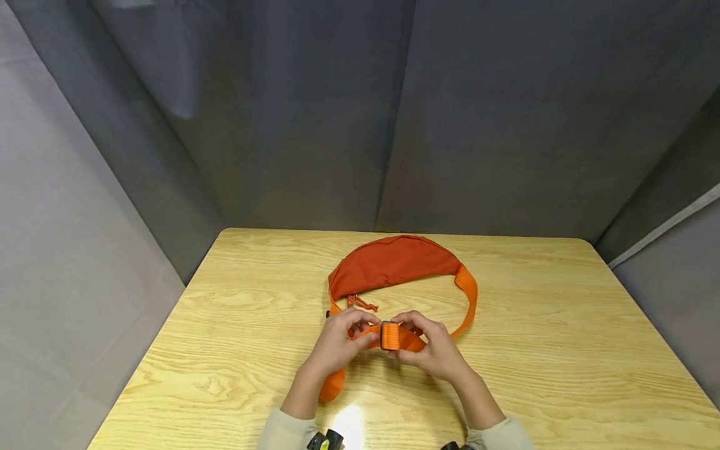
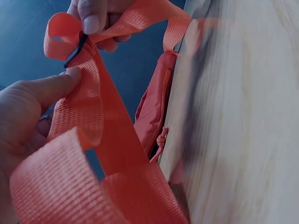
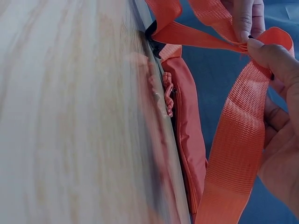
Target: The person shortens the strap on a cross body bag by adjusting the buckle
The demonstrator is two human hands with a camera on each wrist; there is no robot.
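so the buckle [image 1: 382, 335] sits between left hand [image 1: 339, 339] and right hand [image 1: 432, 345], both pinching the orange strap [image 1: 412, 341], which runs sideways

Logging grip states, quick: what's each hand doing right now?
Left hand: closed, pinching the orange strap beside the dark buckle.
Right hand: closed, pinching the orange strap on the buckle's other side.
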